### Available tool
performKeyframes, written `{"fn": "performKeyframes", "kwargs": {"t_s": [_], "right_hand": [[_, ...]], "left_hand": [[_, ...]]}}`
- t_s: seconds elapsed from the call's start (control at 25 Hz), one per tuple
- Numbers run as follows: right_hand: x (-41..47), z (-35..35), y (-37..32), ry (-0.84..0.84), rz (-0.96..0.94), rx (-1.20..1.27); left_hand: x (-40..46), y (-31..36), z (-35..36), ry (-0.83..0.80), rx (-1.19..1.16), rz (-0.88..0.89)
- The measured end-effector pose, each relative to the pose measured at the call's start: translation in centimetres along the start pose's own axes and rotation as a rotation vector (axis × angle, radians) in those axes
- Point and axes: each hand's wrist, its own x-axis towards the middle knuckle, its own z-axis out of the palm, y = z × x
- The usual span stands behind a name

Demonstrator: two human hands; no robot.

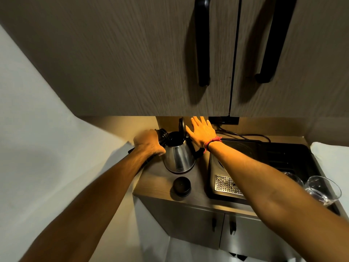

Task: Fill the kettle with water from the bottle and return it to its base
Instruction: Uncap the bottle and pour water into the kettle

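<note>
A stainless steel kettle (178,157) stands on the wooden counter (156,178), its black lid (181,125) flipped upright. My left hand (149,141) grips a black bottle (163,137) tilted on its side, the open mouth at the kettle's rim. No water stream is visible. My right hand (201,130) is spread flat beside the raised lid, above the kettle's black handle (196,150), holding nothing. A round black cap (182,186) lies on the counter in front of the kettle. Whether the kettle sits on its base I cannot tell.
A black tray (283,154) with a perforated metal grate (225,184) fills the counter's right side, with two clear glasses (321,188) at its near corner. A power cable (243,136) runs along the back. Upper cabinet doors with black handles (203,53) hang low overhead.
</note>
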Motion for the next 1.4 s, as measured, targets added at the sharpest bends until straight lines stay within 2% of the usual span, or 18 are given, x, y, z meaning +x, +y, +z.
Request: {"fn": "performKeyframes", "kwargs": {"t_s": [0.2, 0.44, 0.68, 0.8, 0.92, 1.04, 1.12, 1.2, 1.28, 1.4], "right_hand": [[0.0, 0.0, 0.0, -0.011, 0.004, 0.003], [-0.1, 0.2, -0.1, -0.025, 0.01, 0.012], [0.0, 0.2, -0.5, -0.067, -0.009, 0.06], [0.2, 0.3, -0.6, -0.099, -0.029, 0.077], [0.7, 0.5, -1.7, -0.171, -0.043, 0.163], [0.9, 1.3, -3.3, -0.236, -0.04, 0.104], [0.9, 2.1, -4.4, -0.154, -0.096, 0.001], [0.3, 3.1, -5.2, -0.023, -0.259, -0.069], [-0.2, 4.0, -6.0, -0.078, -0.367, -0.162], [-0.2, 4.5, -6.5, -0.165, -0.346, -0.232]], "left_hand": [[0.1, 0.0, 0.0, 0.012, -0.029, 0.001], [0.4, 0.4, 0.8, 0.062, -0.269, 0.029], [-0.7, 0.2, 3.5, 0.173, -0.814, 0.012], [-1.9, -0.5, 5.8, 0.257, -1.095, -0.109], [-2.9, -0.9, 7.6, 0.362, -1.24, -0.206], [-2.9, -1.8, 8.5, 0.384, -1.296, -0.243], [-2.9, -2.7, 9.0, 0.357, -1.278, -0.231], [-2.8, -3.0, 9.3, 0.33, -1.256, -0.213], [-2.8, -2.9, 9.6, 0.316, -1.257, -0.214], [-3.1, -3.0, 10.4, 0.252, -1.247, -0.198]]}}
